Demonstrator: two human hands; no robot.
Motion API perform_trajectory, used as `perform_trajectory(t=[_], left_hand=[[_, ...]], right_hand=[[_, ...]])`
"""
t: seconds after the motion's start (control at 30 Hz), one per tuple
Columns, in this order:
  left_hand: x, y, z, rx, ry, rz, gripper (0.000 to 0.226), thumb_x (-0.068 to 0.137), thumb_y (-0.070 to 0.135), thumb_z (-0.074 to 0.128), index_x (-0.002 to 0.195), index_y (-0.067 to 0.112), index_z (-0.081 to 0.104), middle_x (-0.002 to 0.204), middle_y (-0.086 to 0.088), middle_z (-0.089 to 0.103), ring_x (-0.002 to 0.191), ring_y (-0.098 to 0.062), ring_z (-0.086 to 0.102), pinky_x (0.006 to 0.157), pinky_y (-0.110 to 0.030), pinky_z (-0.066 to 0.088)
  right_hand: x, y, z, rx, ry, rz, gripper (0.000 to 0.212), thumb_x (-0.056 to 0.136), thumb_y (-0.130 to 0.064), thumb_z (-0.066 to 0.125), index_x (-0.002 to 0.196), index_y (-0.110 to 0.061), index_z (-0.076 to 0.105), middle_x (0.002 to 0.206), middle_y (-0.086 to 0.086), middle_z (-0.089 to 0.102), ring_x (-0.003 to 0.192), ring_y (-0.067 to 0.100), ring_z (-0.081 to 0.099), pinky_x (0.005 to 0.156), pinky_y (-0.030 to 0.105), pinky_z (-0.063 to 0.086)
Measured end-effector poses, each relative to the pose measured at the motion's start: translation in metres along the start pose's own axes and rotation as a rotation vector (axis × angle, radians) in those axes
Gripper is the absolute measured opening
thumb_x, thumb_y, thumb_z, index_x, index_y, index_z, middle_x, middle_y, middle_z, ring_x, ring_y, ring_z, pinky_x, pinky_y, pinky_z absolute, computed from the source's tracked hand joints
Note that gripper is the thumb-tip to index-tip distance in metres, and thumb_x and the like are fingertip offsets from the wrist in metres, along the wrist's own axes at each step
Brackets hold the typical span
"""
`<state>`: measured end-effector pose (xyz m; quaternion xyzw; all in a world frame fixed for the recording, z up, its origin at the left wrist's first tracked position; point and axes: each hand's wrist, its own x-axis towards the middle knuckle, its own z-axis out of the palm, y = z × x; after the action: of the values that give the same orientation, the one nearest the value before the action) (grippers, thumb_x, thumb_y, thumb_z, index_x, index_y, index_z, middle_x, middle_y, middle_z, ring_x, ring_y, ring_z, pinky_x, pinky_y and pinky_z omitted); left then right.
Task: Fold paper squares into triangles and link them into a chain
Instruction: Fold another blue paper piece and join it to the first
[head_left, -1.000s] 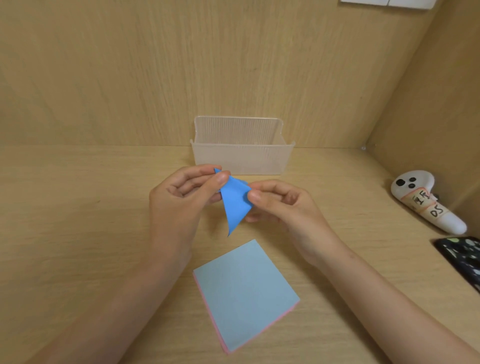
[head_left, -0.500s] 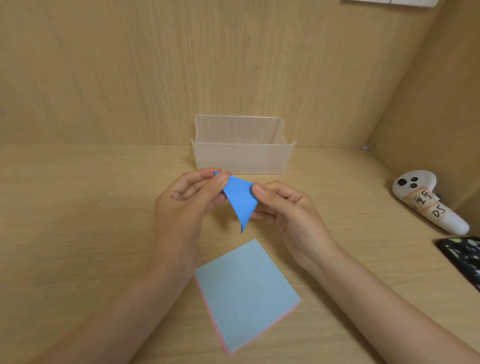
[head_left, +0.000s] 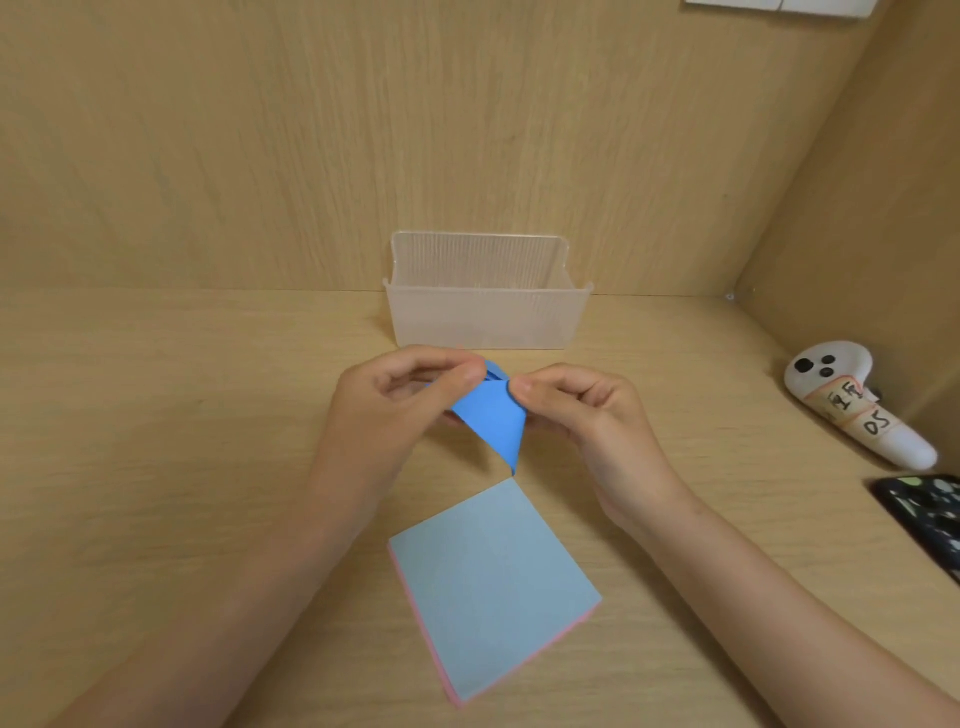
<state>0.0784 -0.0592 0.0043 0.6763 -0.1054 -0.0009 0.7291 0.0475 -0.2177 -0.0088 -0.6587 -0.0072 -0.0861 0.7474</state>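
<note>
Blue folded paper (head_left: 493, 423) pinched by curled left hand (head_left: 395, 410) and right hand (head_left: 587, 415) fingers.

A light wooden desktop (head_left: 156, 415) meets a matching wooden back panel (head_left: 260, 130) and right side panel (head_left: 883, 182).

The folded blue paper triangle (head_left: 491, 421) is bright blue and held up off the table (head_left: 156, 415), its long edge uppermost and its sharp tip pointing down. The left hand (head_left: 395, 410) pinches its upper left corner and the right hand (head_left: 587, 421) pinches its upper right corner; loose layers of paper show at the top beside the left thumb. Just below its tip in the picture lies the stack of paper squares (head_left: 493, 587), flat on the table, turned with one corner pointing away. Its top sheet is pale blue, with pink edges showing beneath.
</note>
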Motion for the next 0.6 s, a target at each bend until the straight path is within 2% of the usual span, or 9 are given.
perform_trajectory(t=[0.1, 0.2, 0.3, 0.4, 0.53, 0.6], left_hand=[[0.0017, -0.0023, -0.0023, 0.138, -0.056, 0.034, 0.005, 0.078, 0.005, 0.072, 0.079, 0.009, 0.075, 0.076, 0.000, 0.074, 0.070, -0.002, 0.064, 0.060, -0.009, 0.047], [0.0033, -0.0036, -0.0052, 0.212, -0.078, 0.062, 0.010, 0.076, 0.007, 0.074, 0.073, 0.016, 0.073, 0.068, 0.010, 0.072, 0.064, 0.000, 0.061, 0.060, -0.007, 0.045], [0.0024, -0.0057, -0.0041, 0.313, -0.051, 0.158, 0.015, 0.074, 0.010, 0.076, 0.068, 0.023, 0.072, 0.067, 0.013, 0.071, 0.063, 0.003, 0.058, 0.064, -0.008, 0.045], [0.0007, -0.0077, -0.0021, 0.294, 0.003, 0.206, 0.015, 0.075, 0.008, 0.075, 0.070, 0.021, 0.070, 0.070, 0.006, 0.069, 0.065, 0.002, 0.058, 0.063, -0.009, 0.045], [0.0018, -0.0088, -0.0017, 0.264, 0.045, 0.233, 0.014, 0.076, 0.006, 0.075, 0.071, 0.019, 0.070, 0.072, 0.005, 0.067, 0.065, 0.001, 0.057, 0.064, -0.011, 0.047], [0.0017, -0.0098, -0.0013, 0.257, 0.038, 0.214, 0.015, 0.076, 0.006, 0.074, 0.071, 0.019, 0.070, 0.069, 0.009, 0.067, 0.065, 0.002, 0.056, 0.063, -0.011, 0.046]], right_hand=[[-0.0013, -0.0013, 0.0015, -0.046, -0.023, -0.027, 0.009, 0.083, -0.001, 0.063, 0.077, 0.002, 0.069, 0.073, 0.005, 0.071, 0.069, 0.010, 0.064, 0.068, 0.018, 0.050], [-0.0013, -0.0028, 0.0005, -0.075, -0.034, -0.045, 0.012, 0.083, 0.002, 0.063, 0.073, -0.002, 0.069, 0.066, -0.003, 0.070, 0.063, 0.004, 0.063, 0.064, 0.014, 0.048], [-0.0007, -0.0026, -0.0007, -0.075, -0.042, -0.011, 0.010, 0.085, -0.001, 0.063, 0.077, 0.000, 0.069, 0.068, -0.001, 0.071, 0.064, 0.004, 0.064, 0.064, 0.014, 0.048], [-0.0004, -0.0021, -0.0010, -0.054, -0.051, 0.048, 0.012, 0.084, -0.009, 0.065, 0.084, 0.001, 0.071, 0.078, 0.007, 0.073, 0.070, 0.011, 0.067, 0.067, 0.017, 0.050], [0.0000, -0.0029, -0.0010, -0.063, -0.032, 0.053, 0.008, 0.083, -0.008, 0.066, 0.079, -0.002, 0.071, 0.071, 0.003, 0.072, 0.065, 0.008, 0.065, 0.064, 0.015, 0.049], [0.0002, -0.0039, -0.0010, -0.058, -0.028, 0.058, 0.008, 0.083, -0.005, 0.066, 0.077, -0.002, 0.070, 0.070, 0.004, 0.072, 0.063, 0.009, 0.065, 0.063, 0.015, 0.049]])
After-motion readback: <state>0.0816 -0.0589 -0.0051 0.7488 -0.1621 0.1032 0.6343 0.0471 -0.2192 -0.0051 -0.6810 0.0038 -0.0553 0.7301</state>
